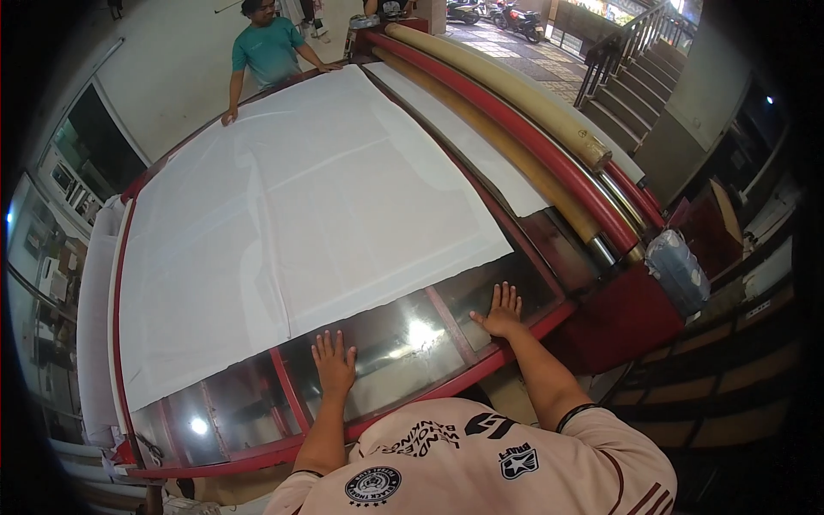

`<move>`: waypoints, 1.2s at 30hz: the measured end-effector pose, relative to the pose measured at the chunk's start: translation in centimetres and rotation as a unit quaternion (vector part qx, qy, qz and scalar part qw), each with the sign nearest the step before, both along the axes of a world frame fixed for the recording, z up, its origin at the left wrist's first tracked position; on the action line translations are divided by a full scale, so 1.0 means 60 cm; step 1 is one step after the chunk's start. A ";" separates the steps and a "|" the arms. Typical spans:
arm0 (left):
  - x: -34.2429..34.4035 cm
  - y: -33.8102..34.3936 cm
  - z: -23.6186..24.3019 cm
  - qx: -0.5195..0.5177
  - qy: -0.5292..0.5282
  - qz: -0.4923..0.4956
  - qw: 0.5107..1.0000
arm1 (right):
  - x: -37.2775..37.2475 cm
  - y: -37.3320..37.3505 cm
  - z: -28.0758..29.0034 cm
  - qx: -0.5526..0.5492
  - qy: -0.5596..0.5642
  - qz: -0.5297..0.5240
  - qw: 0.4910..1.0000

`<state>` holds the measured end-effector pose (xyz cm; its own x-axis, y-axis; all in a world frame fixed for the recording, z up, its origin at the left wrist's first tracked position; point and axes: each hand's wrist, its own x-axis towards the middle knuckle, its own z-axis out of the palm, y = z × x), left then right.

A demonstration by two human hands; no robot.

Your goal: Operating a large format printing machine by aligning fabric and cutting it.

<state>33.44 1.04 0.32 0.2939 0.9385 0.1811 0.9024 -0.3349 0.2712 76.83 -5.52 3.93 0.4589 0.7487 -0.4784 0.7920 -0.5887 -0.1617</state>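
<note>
Wide white cloth [300, 215], flat on glass table [403, 343], faintly creased.

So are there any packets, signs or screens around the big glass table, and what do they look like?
Plastic-wrapped bundle: right of the table's near corner, rounded, clear bluish wrap over pale contents.
Cardboard box: just behind the bundle, brown, flap open.
Signs or screens: none clear enough to tell.

Worktop [403, 339]: long glass top in a red frame, red bars crossing beneath the glass
White fabric [300, 223]: spread flat from the far edge almost to the near edge; a bare glass strip stays along the near edge
Rollers [515, 112]: red and tan; along the right edge
</note>
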 end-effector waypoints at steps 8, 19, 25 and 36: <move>0.001 0.000 0.001 -0.013 -0.004 0.002 1.000 | 0.004 -0.001 -0.008 0.012 -0.007 0.003 1.000; 0.001 0.001 -0.001 -0.011 -0.003 0.005 1.000 | 0.005 -0.001 -0.007 0.006 0.001 0.002 1.000; -0.002 0.004 0.004 -0.021 -0.009 0.000 1.000 | -0.003 -0.005 0.003 0.018 -0.014 0.002 1.000; -0.009 0.012 0.006 -0.062 -0.047 -0.009 0.997 | 0.197 0.141 0.084 0.173 -0.003 -0.099 0.980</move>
